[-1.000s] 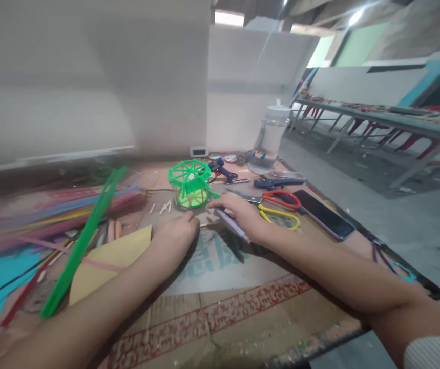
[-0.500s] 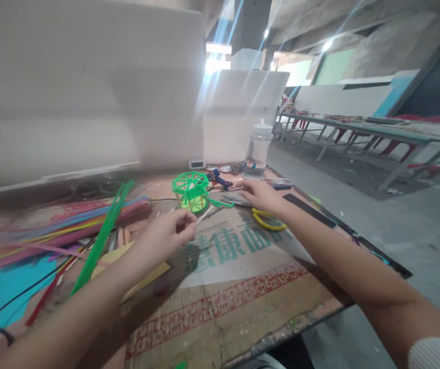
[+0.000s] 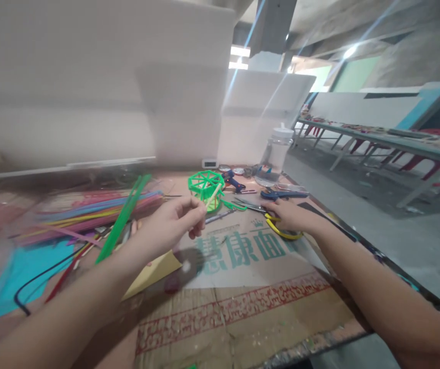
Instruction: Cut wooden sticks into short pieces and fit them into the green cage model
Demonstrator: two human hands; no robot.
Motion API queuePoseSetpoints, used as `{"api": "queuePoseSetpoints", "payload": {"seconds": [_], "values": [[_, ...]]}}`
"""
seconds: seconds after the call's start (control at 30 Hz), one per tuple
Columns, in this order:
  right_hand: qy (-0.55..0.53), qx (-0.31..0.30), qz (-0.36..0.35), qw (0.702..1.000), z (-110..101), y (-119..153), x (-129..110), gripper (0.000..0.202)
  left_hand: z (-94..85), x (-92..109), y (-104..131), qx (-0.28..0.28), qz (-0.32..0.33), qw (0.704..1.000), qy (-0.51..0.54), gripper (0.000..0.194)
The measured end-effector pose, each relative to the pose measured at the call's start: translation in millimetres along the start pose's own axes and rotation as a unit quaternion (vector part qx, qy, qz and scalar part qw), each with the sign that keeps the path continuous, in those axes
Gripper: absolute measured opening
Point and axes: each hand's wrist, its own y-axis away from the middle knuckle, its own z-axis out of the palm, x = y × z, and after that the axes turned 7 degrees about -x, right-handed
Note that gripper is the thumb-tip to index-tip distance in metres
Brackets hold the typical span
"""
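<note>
Head view shows our left hand (image 3: 173,223) raised above the tabletop (image 3: 243,307), its fingers (image 3: 196,212) pinched around a small pale stick (image 3: 212,196) that points up and to the right, its tip in front of the green straw frame (image 3: 205,185). Our right hand (image 3: 287,215) lies on the yellow-handled scissors (image 3: 281,229) to the right, fingers bent over the handles; we cannot tell whether they truly grip them. Farther right lie blue-handled pliers (image 3: 283,193), and a clear bottle (image 3: 274,156) stands at the far edge. A bundle of coloured straws (image 3: 89,215) lies at the left, with a long green strip (image 3: 122,220) across it. Printed cardboard (image 3: 238,246) covers the near tabletop.
</note>
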Motion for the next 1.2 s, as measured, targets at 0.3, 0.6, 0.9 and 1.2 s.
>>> {"api": "queuePoseSetpoints", "payload": {"seconds": [0.3, 0.6, 0.9, 1.2], "values": [[-0.141, 0.162, -0.068, 0.974, -29.0, 17.9, -9.3, 0.038, -11.2, -12.1, -2.4, 0.013, 0.063, 0.997, 0.044, 0.02], [-0.368, 0.083, -0.246, 0.893, -7.1, 55.9, -94.5, 0.049, -8.0, -16.9, -4.1, 0.055, 0.086, 0.991, 0.086, 0.013], [-0.449, 0.003, -0.273, 0.851, -5.3, 63.0, -119.6, 0.07, 2.9, -10.3, 1.4, 0.066, 0.056, 0.995, 0.045, 0.005], [-0.459, -0.034, -0.258, 0.85, -10.8, 72.3, -124.5, 0.071, 1.2, -9.0, 9.6, 0.042, 0.016, 0.995, -0.09, 0.027]]}}
